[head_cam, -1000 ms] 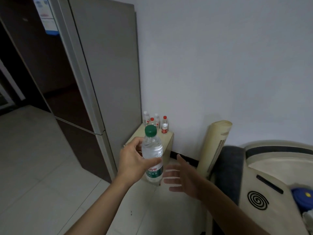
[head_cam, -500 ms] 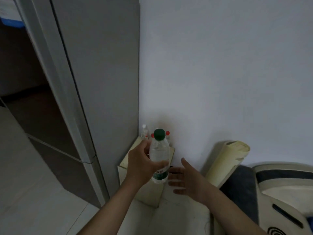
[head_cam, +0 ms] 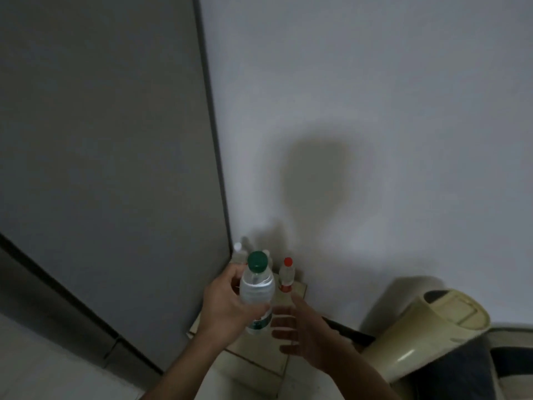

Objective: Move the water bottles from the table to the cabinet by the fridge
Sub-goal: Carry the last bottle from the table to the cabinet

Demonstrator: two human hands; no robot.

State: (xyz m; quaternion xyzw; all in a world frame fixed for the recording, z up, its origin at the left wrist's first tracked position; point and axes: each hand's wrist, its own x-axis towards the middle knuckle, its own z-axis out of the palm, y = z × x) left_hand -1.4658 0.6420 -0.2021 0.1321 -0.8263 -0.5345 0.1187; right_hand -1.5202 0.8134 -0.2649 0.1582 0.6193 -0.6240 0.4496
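The fingers of the left hand [head_cam: 227,306] curl round the middle of the green-capped water bottle [head_cam: 256,293], thumb on the near side, clamped on the clear body above its label; a mid-body hold like this keeps the bottle upright and leaves its base free to be set down. The bottle hangs in the air above the front part of the cabinet [head_cam: 259,355], not touching its top. Just to the right, the right hand [head_cam: 302,336] holds nothing: its fingers are straight and spread apart, palm turned toward the bottle, near it but clear of it (probably ready to steady it or catch a wobble as it goes down).

Further out, at the back of the cabinet top against the wall [head_cam: 375,111], a red-capped bottle [head_cam: 286,275] stands upright, and a white-capped bottle [head_cam: 238,253] stands in the corner beside the fridge [head_cam: 109,140]; something more may stand behind the held bottle, but it is hidden. These sit at the rear, which leaves the front of the top free for the next one. The cabinet itself is wedged between the fridge side and a cream roll [head_cam: 427,327] that leans against dark upholstery at the right. By my reading the carry is nearly over and the lowering onto the cabinet is not yet done
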